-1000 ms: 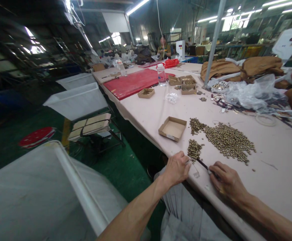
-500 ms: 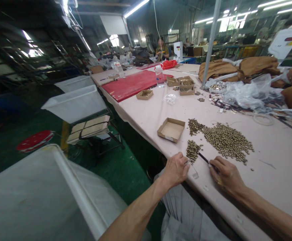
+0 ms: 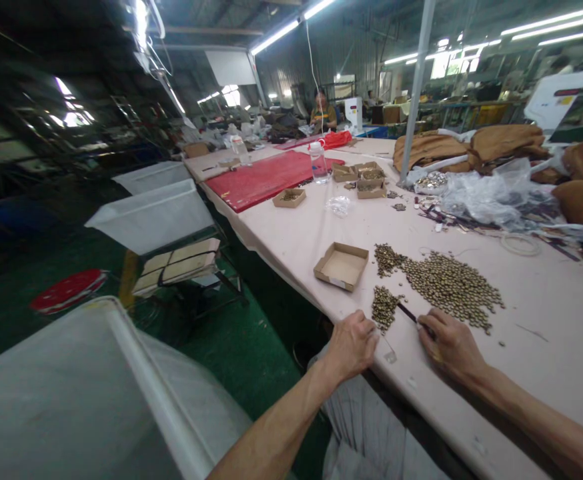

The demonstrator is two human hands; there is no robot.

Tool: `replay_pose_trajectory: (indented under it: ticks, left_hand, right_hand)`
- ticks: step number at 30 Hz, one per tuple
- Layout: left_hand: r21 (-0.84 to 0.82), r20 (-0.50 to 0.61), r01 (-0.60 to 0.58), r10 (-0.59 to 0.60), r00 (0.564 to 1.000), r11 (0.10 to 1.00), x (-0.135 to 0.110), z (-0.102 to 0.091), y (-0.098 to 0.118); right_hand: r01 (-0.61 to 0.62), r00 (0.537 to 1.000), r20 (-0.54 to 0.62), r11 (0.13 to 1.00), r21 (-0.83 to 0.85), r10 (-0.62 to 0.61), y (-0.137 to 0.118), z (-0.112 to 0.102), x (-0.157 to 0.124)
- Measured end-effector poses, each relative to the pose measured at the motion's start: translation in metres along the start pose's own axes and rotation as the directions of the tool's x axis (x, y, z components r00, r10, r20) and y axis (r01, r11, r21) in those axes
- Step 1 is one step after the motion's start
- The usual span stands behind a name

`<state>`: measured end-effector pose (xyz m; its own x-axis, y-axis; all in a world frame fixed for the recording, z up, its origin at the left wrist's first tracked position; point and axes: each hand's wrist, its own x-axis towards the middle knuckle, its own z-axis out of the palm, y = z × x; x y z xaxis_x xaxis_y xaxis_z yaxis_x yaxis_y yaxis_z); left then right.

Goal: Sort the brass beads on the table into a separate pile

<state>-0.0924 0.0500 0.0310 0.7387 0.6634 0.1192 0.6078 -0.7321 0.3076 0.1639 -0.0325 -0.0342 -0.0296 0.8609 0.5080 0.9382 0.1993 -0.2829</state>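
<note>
My left hand [image 3: 354, 343] is closed at the table's near edge, its fingertips beside a small pile of bronze-coloured metal studs [image 3: 384, 307]. What those fingers hold, if anything, is hidden. My right hand [image 3: 451, 343] grips a thin dark stick [image 3: 407, 312], whose tip points at the right side of that small pile. Beyond it, a larger spread of the same studs [image 3: 451, 287] covers the tabletop, joined to another small heap [image 3: 387, 259]. An open shallow cardboard box [image 3: 340, 284] sits just left of the piles, with its bare inside showing.
Farther along the table [image 3: 291, 233] are a clear bottle [image 3: 318, 167], small boxes with metal pieces [image 3: 370, 190] and a red sheet [image 3: 266, 177]. A metal post [image 3: 416, 100], plastic bags [image 3: 501, 193] and brown material [image 3: 506, 143] stand at the right. White bins [image 3: 151, 217] are left; a person [image 3: 323, 115] sits far back.
The view has tilted up slightly, so the scene sits lower. Both hands stay almost in place, the right one still gripping the dark stick at the small pile.
</note>
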Motion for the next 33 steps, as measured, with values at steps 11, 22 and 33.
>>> replay_pose_trajectory:
  ticks: [11, 22, 33]
  left_hand:
    - [-0.013, 0.005, -0.006, 0.006, 1.000, 1.000, 0.000, -0.001, -0.001]
    - [-0.026, -0.011, -0.005, 0.005, 1.000, 1.000, -0.001, -0.002, -0.002]
    - [-0.017, -0.004, -0.004, 0.004, 1.000, 1.000, -0.001, 0.002, -0.005]
  right_hand:
    - [-0.020, 1.000, 0.003, 0.999, -0.030, 0.020, 0.012, 0.006, 0.008]
    - [-0.047, 0.999, 0.012, 0.995, -0.085, 0.049, 0.014, 0.025, 0.034]
    - [-0.130, 0.990, 0.031, 0.974, -0.187, 0.138, 0.032, 0.027, 0.050]
